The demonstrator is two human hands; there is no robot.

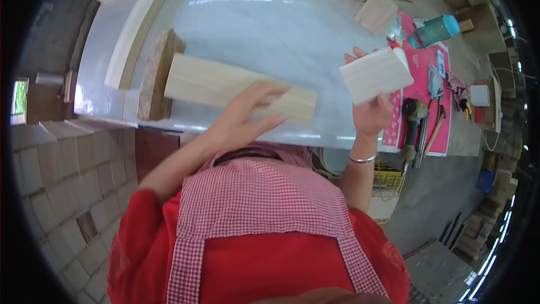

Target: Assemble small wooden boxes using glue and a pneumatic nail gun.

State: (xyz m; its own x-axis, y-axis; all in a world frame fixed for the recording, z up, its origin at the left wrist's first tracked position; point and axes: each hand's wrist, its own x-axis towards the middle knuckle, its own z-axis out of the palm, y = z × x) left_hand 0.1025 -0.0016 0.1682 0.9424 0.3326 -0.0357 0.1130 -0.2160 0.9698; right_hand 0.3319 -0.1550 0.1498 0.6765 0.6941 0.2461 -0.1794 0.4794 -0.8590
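My left hand (250,110) hovers over or rests on a long pale wooden board (211,81), its fingers apart and a little blurred. I cannot tell whether they touch the wood. The board lies on the table, its left end against a thick rough brown wood block (159,76). Off to the right, my right hand (372,115) grips a small pale wooden panel (376,76) raised above the tabletop. Fingertips show past the panel's far edge and the thumb is at its near edge; the palm is partly hidden behind it.
A pale board (135,36) lies at the table's left. On the right, a pink mat (419,70) bears a teal bottle (434,31), a power tool (413,112) and a hammer (436,129). Another wood piece (376,12) sits at the back. Stacked wooden blocks (67,191) fill the lower left.
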